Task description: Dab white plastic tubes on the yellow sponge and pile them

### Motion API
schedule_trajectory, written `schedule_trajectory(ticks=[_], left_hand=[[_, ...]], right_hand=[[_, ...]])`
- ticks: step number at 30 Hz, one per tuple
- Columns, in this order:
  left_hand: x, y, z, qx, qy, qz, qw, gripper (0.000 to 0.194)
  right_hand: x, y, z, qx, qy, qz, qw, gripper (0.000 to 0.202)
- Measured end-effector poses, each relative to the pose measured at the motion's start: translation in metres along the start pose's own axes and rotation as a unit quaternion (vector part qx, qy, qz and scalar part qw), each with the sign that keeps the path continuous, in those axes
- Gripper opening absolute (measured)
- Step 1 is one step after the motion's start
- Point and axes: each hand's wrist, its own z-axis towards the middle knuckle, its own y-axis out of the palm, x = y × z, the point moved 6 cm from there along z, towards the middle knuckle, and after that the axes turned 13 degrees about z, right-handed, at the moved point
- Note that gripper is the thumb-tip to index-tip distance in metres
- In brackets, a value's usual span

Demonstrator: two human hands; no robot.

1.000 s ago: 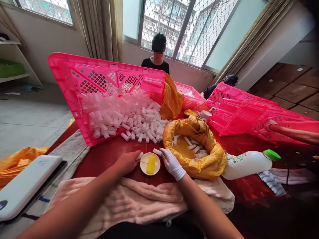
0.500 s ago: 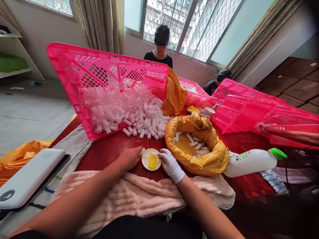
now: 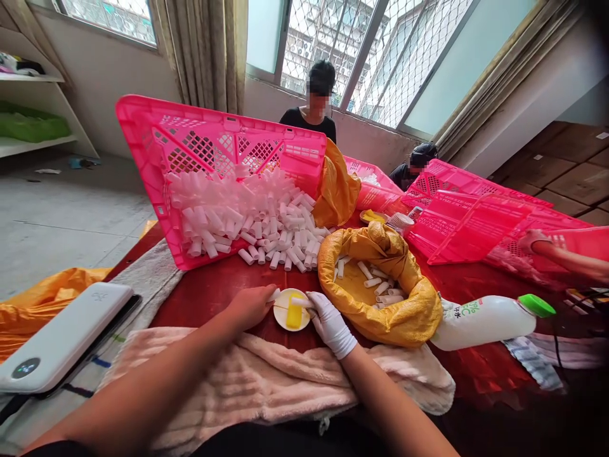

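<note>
My left hand [image 3: 253, 306], bare, is closed on a small white piece, mostly hidden by the fingers, at the left edge of a small round dish [image 3: 280, 316]. My right hand [image 3: 328, 322], in a white glove, pinches a short white plastic tube [image 3: 301, 303] that lies across the dish, above a flat yellow pad [image 3: 294, 316]. A thin stick-like line crosses the dish near the pad. Behind my hands, a heap of white tubes [image 3: 266, 222] spills from a tilted pink basket [image 3: 136, 152].
A rolled-down yellow woven sack [image 3: 413, 311] with several tubes inside stands to the right, beside a white bottle with a green cap [image 3: 490, 322]. A pink towel [image 3: 200, 374] lies in front. A white power bank [image 3: 66, 336] is left. Two people [image 3: 311, 117] sit beyond; another's hand [image 3: 535, 241] reaches in right.
The view has shifted slightly, so everything sits a little lower and further right. The tube in my right hand reaches further over the pad. The other person's hand at right has moved.
</note>
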Motion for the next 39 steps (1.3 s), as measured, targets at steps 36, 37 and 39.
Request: schedule_trajectory(ticks=[36,37,39], left_hand=[[0.046,-0.011,-0.013,0.047,0.074,0.078,0.993,0.027],[0.049,-0.011,-0.013,0.036,0.069,0.078,0.994,0.028],[0.056,-0.012,-0.013,0.011,0.062,0.041,0.997,0.029]], right_hand=[[-0.023,0.008,0.026,0.105,0.281,0.285,0.91,0.051],[-0.021,0.008,0.027,0.099,0.301,0.267,0.91,0.053],[-0.022,0.005,0.029,0.114,0.303,0.253,0.912,0.054]])
